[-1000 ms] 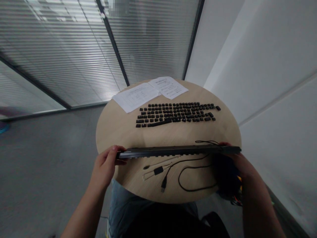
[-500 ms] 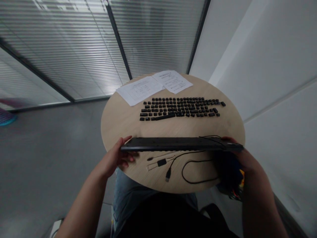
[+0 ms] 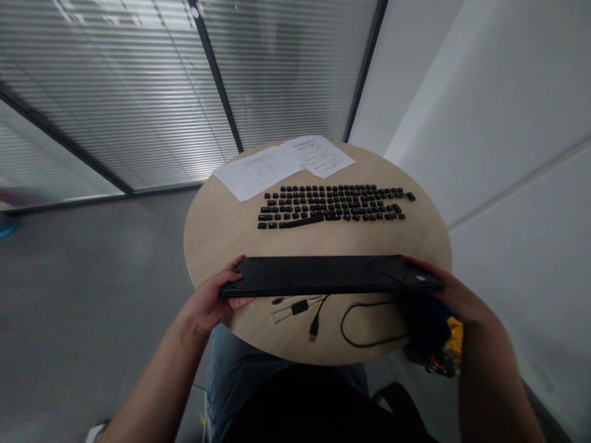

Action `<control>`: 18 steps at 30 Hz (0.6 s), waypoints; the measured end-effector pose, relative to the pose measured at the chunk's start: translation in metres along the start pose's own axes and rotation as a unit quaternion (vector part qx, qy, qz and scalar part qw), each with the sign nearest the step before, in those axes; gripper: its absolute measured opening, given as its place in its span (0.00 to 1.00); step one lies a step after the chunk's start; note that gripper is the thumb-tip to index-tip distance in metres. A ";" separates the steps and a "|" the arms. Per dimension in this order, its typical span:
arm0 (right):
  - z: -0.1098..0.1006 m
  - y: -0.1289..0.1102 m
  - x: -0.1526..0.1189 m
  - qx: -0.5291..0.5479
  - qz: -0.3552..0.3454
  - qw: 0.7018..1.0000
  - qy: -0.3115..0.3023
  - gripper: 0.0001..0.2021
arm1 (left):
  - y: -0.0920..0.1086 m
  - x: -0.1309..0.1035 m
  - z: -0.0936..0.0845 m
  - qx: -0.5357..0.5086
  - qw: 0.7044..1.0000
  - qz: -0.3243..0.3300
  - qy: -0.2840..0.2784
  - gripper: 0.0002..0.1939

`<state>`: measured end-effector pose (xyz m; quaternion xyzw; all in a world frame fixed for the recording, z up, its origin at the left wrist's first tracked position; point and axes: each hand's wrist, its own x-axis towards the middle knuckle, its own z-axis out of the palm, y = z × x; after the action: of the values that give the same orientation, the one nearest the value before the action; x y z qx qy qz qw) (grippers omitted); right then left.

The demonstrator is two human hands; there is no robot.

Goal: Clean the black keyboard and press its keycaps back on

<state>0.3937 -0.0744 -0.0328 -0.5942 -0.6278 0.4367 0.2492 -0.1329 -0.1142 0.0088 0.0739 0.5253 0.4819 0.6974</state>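
Note:
A long black keyboard body [image 3: 314,275] is held up over the near part of the round table, its flat underside showing. My left hand [image 3: 217,298] is closed on its left end, thumb on top and fingers beneath. Around the right end wraps my right hand [image 3: 443,283], partly hidden by the board. Rows of loose black keycaps [image 3: 330,206] lie on the table beyond. Below the board are a black USB cable [image 3: 369,344] and a wire tool with a black middle [image 3: 300,306].
Two printed paper sheets [image 3: 261,172] lie at the far edge of the round wooden table [image 3: 207,227]. A dark bag with yellow items [image 3: 455,338] is at the lower right. Blinds stand behind the table and a white wall rises at right.
Both hands have tilted the keyboard body, so more of its underside shows. My left fingers have closed in around its end. The view has shifted slightly.

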 end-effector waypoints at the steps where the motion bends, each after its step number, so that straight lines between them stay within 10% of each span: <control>1: -0.002 -0.001 -0.001 0.000 0.010 1.000 -0.002 0.32 | 0.000 0.001 0.000 0.014 1.000 0.010 0.008 0.39; 13: -0.021 -0.011 -0.022 0.116 0.108 0.986 0.042 0.33 | 0.004 0.004 0.000 0.093 0.990 0.102 -0.004 0.42; 18: -0.047 -0.020 -0.051 0.137 0.154 0.963 0.174 0.27 | 0.001 0.004 0.003 0.110 0.987 0.118 -0.009 0.44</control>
<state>0.4312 -0.1102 0.0185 -0.7106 -0.4098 0.4414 0.3636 -0.1310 -0.1094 0.0088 0.2156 0.5564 0.4996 0.6280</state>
